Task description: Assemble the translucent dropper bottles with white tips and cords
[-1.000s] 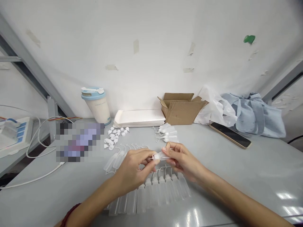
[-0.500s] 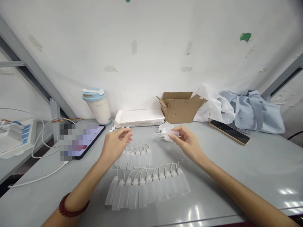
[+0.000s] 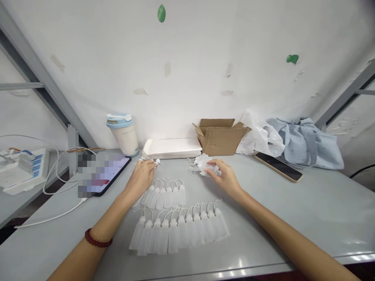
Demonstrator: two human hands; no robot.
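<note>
My left hand (image 3: pixel 142 175) is low over the table at the back left, fingers bent close together beside small white caps (image 3: pixel 157 161). What its fingertips hold, if anything, is hidden. At a loose pile of translucent plastic bottles (image 3: pixel 202 164), my right hand (image 3: pixel 225 177) has thumb and forefinger around a small translucent bottle (image 3: pixel 217 170). Between my arms lie two rows of the same slim bottles, each with a thin curved white tail: a shorter back row (image 3: pixel 165 197) and a longer front row (image 3: pixel 178 234). My left hand partly covers the back row's left end.
Along the wall stand a blue-lidded cup (image 3: pixel 124 136), a stack of white envelopes (image 3: pixel 174 147), an open cardboard box (image 3: pixel 221 140), a white plastic bag (image 3: pixel 259 134) and a blue cloth bag (image 3: pixel 310 144). A phone (image 3: pixel 278 167) lies right; a lit device (image 3: pixel 114 173) with cable lies left.
My left hand has moved down and left towards the white caps. My right hand has shifted slightly left, further into the pile. The camera view has tilted up a little.
</note>
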